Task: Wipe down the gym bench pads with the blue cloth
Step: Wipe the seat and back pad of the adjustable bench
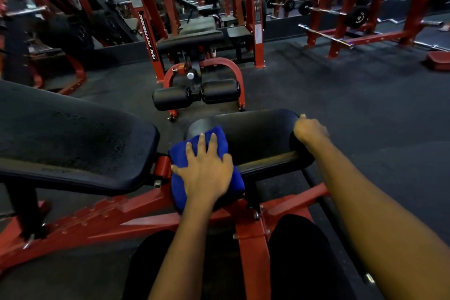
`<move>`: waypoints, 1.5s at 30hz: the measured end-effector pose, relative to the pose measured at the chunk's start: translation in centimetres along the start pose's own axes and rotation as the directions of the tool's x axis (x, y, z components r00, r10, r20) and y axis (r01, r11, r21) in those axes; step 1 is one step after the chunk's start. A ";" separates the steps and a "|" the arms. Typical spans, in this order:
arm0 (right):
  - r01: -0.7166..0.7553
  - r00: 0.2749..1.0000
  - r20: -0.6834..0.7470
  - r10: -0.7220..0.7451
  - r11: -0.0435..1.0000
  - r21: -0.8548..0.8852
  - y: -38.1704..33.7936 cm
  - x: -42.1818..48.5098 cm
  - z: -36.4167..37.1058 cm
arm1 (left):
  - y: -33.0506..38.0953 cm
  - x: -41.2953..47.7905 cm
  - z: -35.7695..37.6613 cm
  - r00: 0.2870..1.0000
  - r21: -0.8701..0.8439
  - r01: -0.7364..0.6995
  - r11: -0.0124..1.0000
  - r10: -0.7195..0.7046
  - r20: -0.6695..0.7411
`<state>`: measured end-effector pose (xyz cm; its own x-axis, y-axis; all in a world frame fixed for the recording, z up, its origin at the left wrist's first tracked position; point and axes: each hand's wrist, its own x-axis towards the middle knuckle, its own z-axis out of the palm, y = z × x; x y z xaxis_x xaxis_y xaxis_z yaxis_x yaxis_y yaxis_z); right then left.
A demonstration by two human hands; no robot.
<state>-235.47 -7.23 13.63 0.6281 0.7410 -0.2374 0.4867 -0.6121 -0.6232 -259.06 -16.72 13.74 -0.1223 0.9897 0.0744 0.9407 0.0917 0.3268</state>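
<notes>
Head view looked down on a red-framed gym bench, with both bare arms reaching forward over it. The left hand (207, 170) lay flat on the blue cloth (180, 153), fingers straight and spread, palm pressing down and nothing pinched. The cloth sat folded and draped over the left end of the black roller pad (258, 134), hanging down the near side of the pad towards the red frame (253, 251). The right hand (310, 130) was at the pad's opposite end, with its fingers curled over the far edge and gripping the pad itself. It was well apart from the cloth and did not touch it.

Left of the roller, and separated from it by a short gap with a red bracket, was a broad black bench pad (73, 134). Its surface looked speckled, though the picture was too blurred to tell whether with wear or moisture. The person's legs (299, 251) in dark clothing showed at the bottom, one on either side of the frame's central red beam.

Further ahead on the dark rubber floor (365, 105) stood a second bench (194, 41) with a pair of black foot rollers (173, 98). Beyond it on the right were red racks (341, 7) carrying weights and bars.
</notes>
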 end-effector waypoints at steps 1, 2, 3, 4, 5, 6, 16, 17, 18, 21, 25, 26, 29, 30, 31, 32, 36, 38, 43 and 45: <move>0.008 1.000 0.001 -0.008 1.000 0.006 0.0 0.0 0.0 | -0.4 -1.9 0.4 0.998 0.008 -0.018 1.000 0.018 -0.056; 0.017 1.000 0.003 -0.017 1.000 0.008 0.1 0.0 0.1 | -0.7 -3.0 0.7 0.995 0.012 -0.029 1.000 0.030 -0.096; 0.023 1.000 0.004 -0.023 1.000 0.009 0.1 0.1 0.1 | -1.0 -3.2 0.9 0.993 0.013 -0.033 0.999 0.034 -0.114; 0.021 1.000 0.000 -0.021 1.000 0.014 0.2 0.2 0.2 | -1.0 -2.5 0.8 0.994 0.007 -0.034 0.999 0.035 -0.107; 0.010 1.000 -0.003 -0.009 1.000 0.023 0.2 0.2 0.2 | -1.0 -1.0 0.5 0.996 -0.002 -0.037 0.999 0.036 -0.083; -0.002 1.000 -0.007 0.002 0.999 0.032 0.2 0.0 0.2 | -1.0 1.0 0.1 0.999 -0.014 -0.039 0.999 0.038 -0.033; 0.021 1.000 0.009 -0.022 0.999 0.046 0.4 -0.3 -0.1 | -1.7 2.1 -0.1 1.000 -0.067 -0.007 0.998 0.008 0.023; 0.020 1.000 0.006 -0.020 0.999 0.045 0.3 -0.3 -0.1 | -2.0 -0.1 0.2 0.998 -0.091 -0.032 0.995 0.027 -0.054; 0.014 1.000 0.004 -0.014 0.999 0.046 0.3 -0.3 0.0 | -2.4 -1.6 0.6 0.992 -0.132 -0.055 0.990 0.039 -0.121; 0.010 1.000 -0.001 -0.010 0.999 0.039 0.4 -0.2 0.1 | -3.3 0.0 0.9 0.989 -0.215 -0.058 0.975 0.027 -0.144; 0.006 1.000 -0.006 -0.006 0.999 0.039 0.3 -0.1 0.0 | -4.7 9.6 0.3 0.995 -0.216 -0.010 0.976 0.031 0.091; 0.006 1.000 -0.010 -0.006 0.999 0.039 0.2 -0.2 -0.1 | -4.8 11.7 0.0 0.989 -0.210 0.010 0.978 0.021 0.146; 0.001 1.000 -0.006 -0.001 0.999 0.033 0.2 -0.6 -0.4 | -4.7 15.1 -0.3 0.980 -0.214 0.013 0.977 0.030 0.197; -0.004 1.000 -0.006 0.004 0.999 0.035 0.2 -0.7 -0.4 | -4.6 14.9 -0.4 0.981 -0.213 -0.003 0.977 0.044 0.189; -0.007 1.000 -0.012 0.008 0.999 0.035 0.3 -0.7 -0.5 | -4.6 14.0 -0.4 0.981 -0.210 -0.034 0.977 0.072 0.178; -0.008 1.000 -0.015 0.008 0.999 0.036 0.3 -0.6 -0.4 | -4.8 12.3 -0.4 0.982 -0.208 -0.063 0.976 0.098 0.162; 0.012 1.000 -0.013 -0.011 0.999 0.031 0.4 -0.3 0.0 | -6.1 4.8 -0.2 0.992 -0.330 -0.116 0.937 0.126 0.009; 0.005 1.000 -0.023 -0.005 1.000 0.030 0.5 -0.1 0.2 | -6.1 5.1 0.2 0.990 -0.299 -0.131 0.945 0.143 0.016; 0.007 0.999 -0.032 -0.006 1.000 0.030 0.4 0.2 0.2 | -5.2 15.1 0.4 0.970 -0.094 -0.108 0.990 0.125 0.209; -0.001 0.999 -0.042 0.003 0.999 0.035 0.3 0.1 0.1 | -4.1 16.8 0.2 0.966 -0.059 -0.096 0.994 0.107 0.235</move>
<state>-235.38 -7.29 13.35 0.6546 0.7269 -0.2075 0.4641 -0.6031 -0.6487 -264.85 -0.41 13.44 0.0570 0.9918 -0.1147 0.9277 -0.0102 0.3732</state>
